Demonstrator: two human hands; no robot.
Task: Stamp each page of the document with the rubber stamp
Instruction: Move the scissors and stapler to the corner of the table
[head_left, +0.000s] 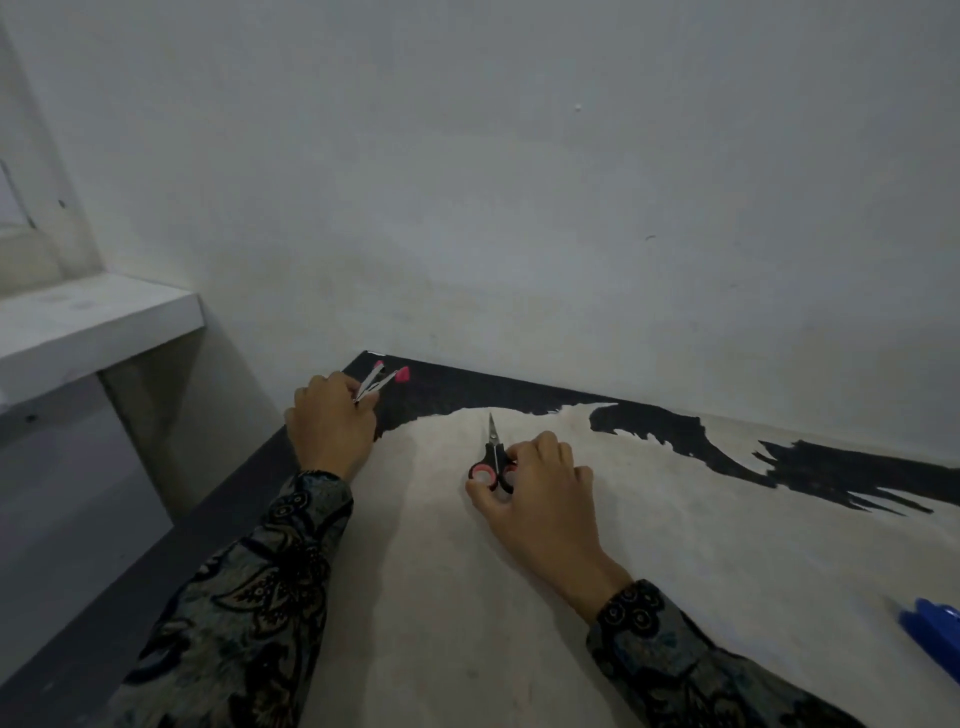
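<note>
My left hand (330, 421) grips two white pens with pink caps (382, 379) at the table's far left corner, their tips pointing toward the wall. My right hand (535, 478) holds a small pair of black scissors with red-lined handles (492, 460), which lies flat on the worn table top (675, 519) with its blades closed and pointing away from me. My thumb and fingers pinch around the handle loops. No rubber stamp or document pages are in view.
A blue plastic object (935, 631) is cut off by the right edge of the frame. A grey wall (519, 208) runs right behind the table. A white ledge (93, 322) juts out at the left, above the table level.
</note>
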